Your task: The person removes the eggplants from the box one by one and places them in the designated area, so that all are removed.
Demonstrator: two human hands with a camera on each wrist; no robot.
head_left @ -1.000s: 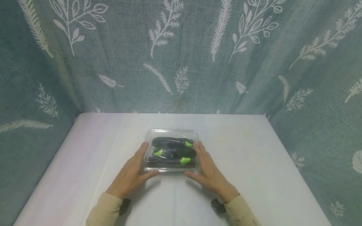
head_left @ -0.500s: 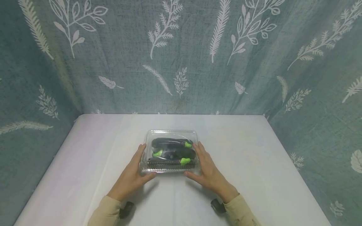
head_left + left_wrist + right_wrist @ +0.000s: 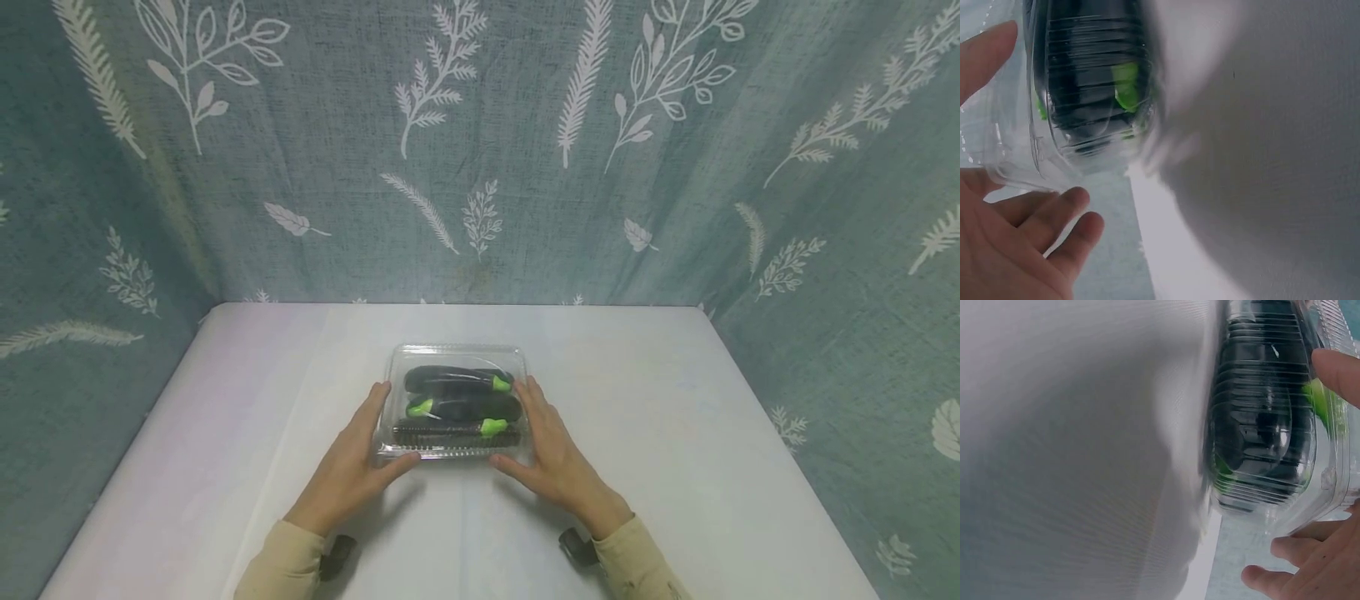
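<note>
A clear plastic clamshell container [image 3: 459, 354] sits on the white table in front of me, its ridged walls showing in both wrist views. Inside lie several dark eggplants [image 3: 463, 407] with bright green caps, some pointing left and some right. My left hand [image 3: 348, 467] holds the container's left side, thumb at the front edge and fingers along the side rim. On the opposite side, my right hand [image 3: 551, 458] holds it the same way, thumb at the front right corner. The fingertips [image 3: 1075, 199] of the left hand reach the rim in the left wrist view.
The white table [image 3: 645, 400] stretches out on both sides of the container and in front of it. Grey-green curtains [image 3: 517, 208] with white leaf prints hang behind and at the left and right sides. Dark wrist devices [image 3: 337, 557] sit below each sleeve cuff.
Half a second ago the left hand and the container's front left corner shifted slightly left; now both are back a little to the right. The right hand has stayed nearly still.
</note>
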